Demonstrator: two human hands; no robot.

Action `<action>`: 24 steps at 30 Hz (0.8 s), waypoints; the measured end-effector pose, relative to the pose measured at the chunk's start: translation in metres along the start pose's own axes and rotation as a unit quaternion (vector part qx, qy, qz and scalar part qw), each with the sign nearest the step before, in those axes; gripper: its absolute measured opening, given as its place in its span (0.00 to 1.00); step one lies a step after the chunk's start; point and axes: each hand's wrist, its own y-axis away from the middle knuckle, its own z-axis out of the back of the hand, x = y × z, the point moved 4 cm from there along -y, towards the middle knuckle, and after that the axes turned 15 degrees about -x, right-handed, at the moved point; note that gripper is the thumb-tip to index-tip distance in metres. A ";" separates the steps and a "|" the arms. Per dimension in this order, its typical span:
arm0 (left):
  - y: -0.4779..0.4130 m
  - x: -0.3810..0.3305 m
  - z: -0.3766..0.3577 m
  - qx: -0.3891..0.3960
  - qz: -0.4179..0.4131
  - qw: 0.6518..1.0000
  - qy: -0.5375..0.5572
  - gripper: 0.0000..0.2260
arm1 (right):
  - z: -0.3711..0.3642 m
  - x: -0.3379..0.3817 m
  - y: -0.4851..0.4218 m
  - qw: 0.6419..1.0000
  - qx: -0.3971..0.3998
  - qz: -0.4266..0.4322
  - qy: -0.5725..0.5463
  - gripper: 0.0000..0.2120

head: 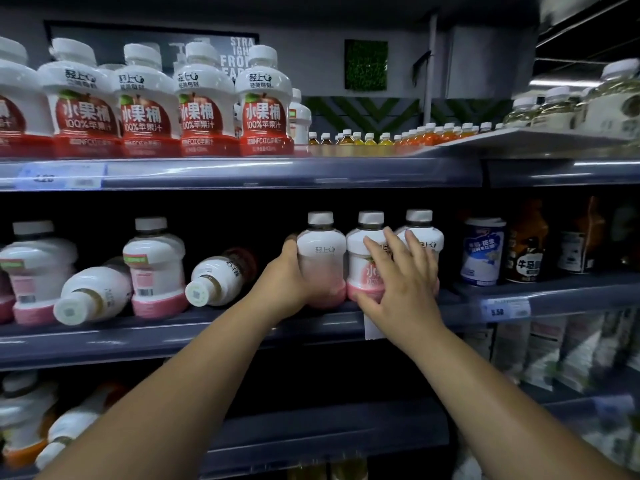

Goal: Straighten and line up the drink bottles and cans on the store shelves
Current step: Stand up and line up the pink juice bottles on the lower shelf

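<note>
A person's two bare forearms reach up to the middle shelf (173, 337) of a drinks display. The left hand (284, 282) is wrapped round the side of an upright pink-based bottle (320, 258), while the right hand (398, 282), fingers straight and spread, presses flat against the fronts of the middle bottle (358, 271) and the end bottle (431, 242) beside it; the three stand shoulder to shoulder at the shelf's front. Just left of the left hand a tipped bottle (218, 275) lies on its side, cap toward the shelf edge, long axis running back into the shelf; a second fallen bottle (93, 296) lies farther left. The left hand looks the nearer for righting them. Above, red apple-juice bottles (263, 109) stand in a row.
</note>
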 end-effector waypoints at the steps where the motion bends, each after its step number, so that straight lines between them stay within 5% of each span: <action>1: 0.001 -0.001 0.003 -0.001 -0.019 1.000 -0.012 0.44 | -0.001 0.006 -0.002 1.000 -0.006 0.011 -0.016 0.37; 9: 0.013 0.007 0.083 -0.094 -0.150 0.976 -0.130 0.40 | -0.029 0.079 -0.012 0.987 0.008 0.069 -0.143 0.34; 17: 0.034 0.038 0.170 -0.148 -0.167 0.954 -0.199 0.33 | -0.073 0.158 -0.009 0.978 0.049 0.082 -0.188 0.33; 24: 0.045 0.058 0.203 -0.188 -0.178 0.950 -0.175 0.32 | -0.114 0.196 -0.005 0.968 0.173 0.031 -0.178 0.32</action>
